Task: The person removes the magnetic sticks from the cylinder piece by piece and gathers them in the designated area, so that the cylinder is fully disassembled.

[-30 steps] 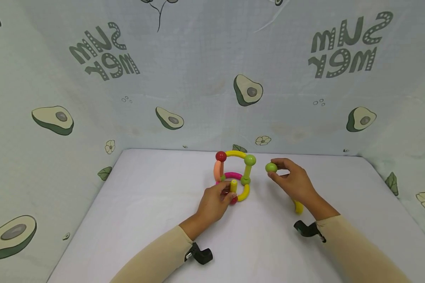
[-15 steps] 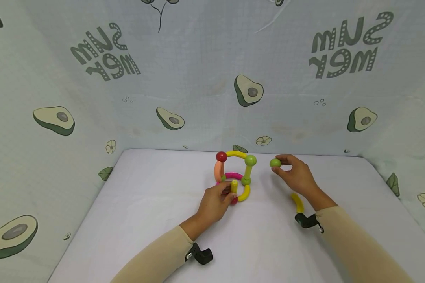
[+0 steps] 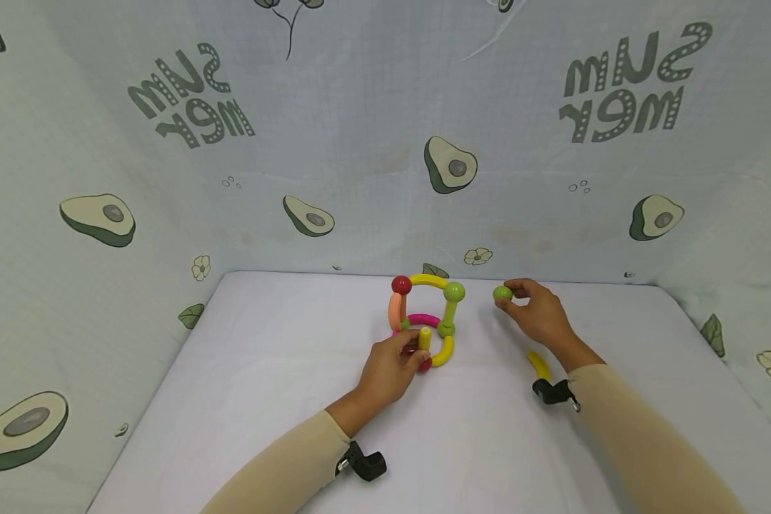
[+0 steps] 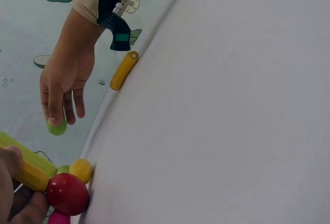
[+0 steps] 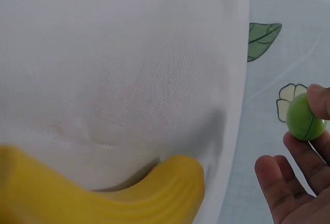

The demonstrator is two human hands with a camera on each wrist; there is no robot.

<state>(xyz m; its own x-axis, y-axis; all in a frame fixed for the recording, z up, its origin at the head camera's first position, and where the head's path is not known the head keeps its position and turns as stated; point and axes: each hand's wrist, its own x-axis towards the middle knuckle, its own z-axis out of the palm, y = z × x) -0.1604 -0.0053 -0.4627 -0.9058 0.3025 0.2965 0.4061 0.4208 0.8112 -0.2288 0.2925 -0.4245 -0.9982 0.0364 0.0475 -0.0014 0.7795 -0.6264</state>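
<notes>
My left hand [image 3: 385, 368] grips an upright yellow rod [image 3: 425, 339] at the front of a toy frame built from balls and rods. Below the rod is a red ball [image 4: 67, 194], clear in the left wrist view. Curved yellow, pink, peach and straight green rods join red and green balls [image 3: 454, 291] in the frame. Off to its right, my right hand [image 3: 535, 310] pinches a loose green ball [image 5: 304, 117] between thumb and fingers, above the table. A curved yellow rod [image 5: 154, 195] lies on the table below the right forearm, partly hidden in the head view by the wrist camera.
The white table [image 3: 263, 400] ends at a patterned cloth backdrop [image 3: 360, 143] close behind the toy frame. Black camera mounts [image 3: 366, 464] stick out from both sleeves.
My right hand has moved a little back and to the right with the green ball, away from the frame. More of the loose yellow rod shows. The left hand keeps its place.
</notes>
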